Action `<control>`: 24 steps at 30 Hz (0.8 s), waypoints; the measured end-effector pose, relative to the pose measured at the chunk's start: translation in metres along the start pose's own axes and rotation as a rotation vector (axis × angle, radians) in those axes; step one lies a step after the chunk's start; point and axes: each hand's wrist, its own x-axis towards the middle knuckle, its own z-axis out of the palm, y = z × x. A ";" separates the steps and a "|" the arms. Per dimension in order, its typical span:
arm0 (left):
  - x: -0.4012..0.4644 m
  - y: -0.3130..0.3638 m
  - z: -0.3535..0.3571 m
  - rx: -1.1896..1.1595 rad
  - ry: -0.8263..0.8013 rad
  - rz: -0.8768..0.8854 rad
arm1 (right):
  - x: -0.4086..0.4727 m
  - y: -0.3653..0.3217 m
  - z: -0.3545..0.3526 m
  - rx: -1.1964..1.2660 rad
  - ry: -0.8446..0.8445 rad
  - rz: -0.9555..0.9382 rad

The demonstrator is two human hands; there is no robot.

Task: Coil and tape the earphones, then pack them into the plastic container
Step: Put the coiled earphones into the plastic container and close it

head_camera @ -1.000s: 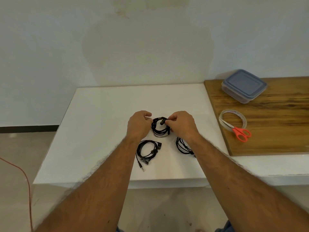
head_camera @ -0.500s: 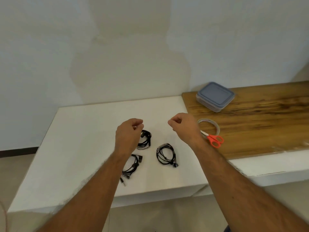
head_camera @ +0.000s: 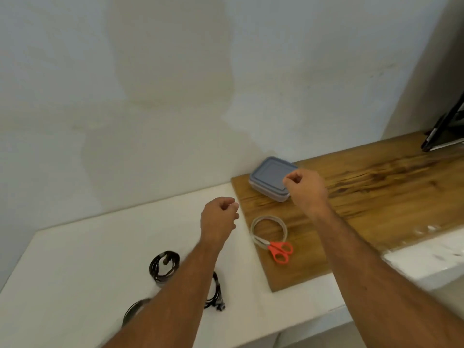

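Observation:
Three black coiled earphones lie on the white table (head_camera: 75, 252): one coil (head_camera: 164, 267) in full view, a second (head_camera: 216, 292) half behind my left forearm, a third (head_camera: 133, 310) at the bottom, partly hidden. The plastic container (head_camera: 268, 179) with its grey-blue lid on sits on the wooden board (head_camera: 376, 197) by the wall. My right hand (head_camera: 305, 189) hovers at the container's right side, fingers curled, holding nothing. My left hand (head_camera: 219, 218) hangs over the table's far right edge, fingers curled and empty.
A clear tape roll (head_camera: 268, 231) lies on the board's near left part, with orange-handled scissors (head_camera: 280, 251) resting across it. A dark object (head_camera: 444, 131) leans at the board's far right. The wall stands close behind.
Both hands have left the earphone coils and moved up and right; my right hand has reached the container. The view has swung right, so the coils sit lower left.

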 end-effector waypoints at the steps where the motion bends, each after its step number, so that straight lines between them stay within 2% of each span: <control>1: 0.008 0.004 0.011 -0.006 0.001 -0.010 | 0.011 0.005 -0.003 -0.022 0.018 -0.004; 7: 0.054 0.018 0.071 -0.029 -0.021 -0.142 | 0.068 0.033 -0.005 -0.067 0.026 0.024; 13: 0.080 0.025 0.110 -0.033 0.021 -0.221 | 0.097 0.055 0.019 -0.058 -0.157 0.127; 15: 0.082 0.022 0.114 -0.028 0.034 -0.217 | 0.094 0.059 0.027 -0.055 -0.151 0.140; 20: 0.081 0.019 0.091 -0.044 0.052 -0.153 | 0.075 0.040 0.028 0.048 -0.015 0.158; 24: 0.065 0.025 0.026 -0.106 0.074 -0.115 | 0.045 -0.007 0.036 0.146 -0.037 0.077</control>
